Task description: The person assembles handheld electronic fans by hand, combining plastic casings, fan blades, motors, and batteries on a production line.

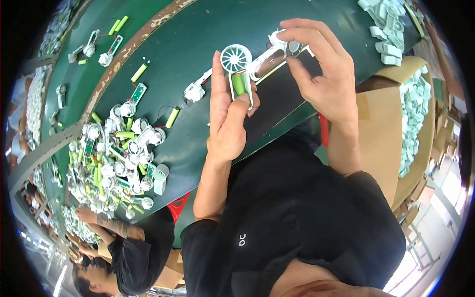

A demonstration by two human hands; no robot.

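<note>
My left hand (226,129) is closed around a white handheld fan shell (236,59) with a round, spoked grille. A green cylindrical battery (239,84) lies in its handle, and my thumb presses near the battery's lower end. To its right, my right hand (324,74) pinches the round end of a second white fan part (270,64) between thumb and fingers. That part has a long, dark, glossy panel along its handle. Its near end meets or overlaps the shell; I cannot tell whether they are joined. Left of my left hand, a white fan motor piece (194,92) lies on the table.
A large heap of fan assemblies (116,153) with green batteries covers the green table (193,39) at left. Pale green shells (388,24) lie at the far right. A cardboard box (373,138) of such shells stands right of me. A co-worker (143,247) sits at lower left.
</note>
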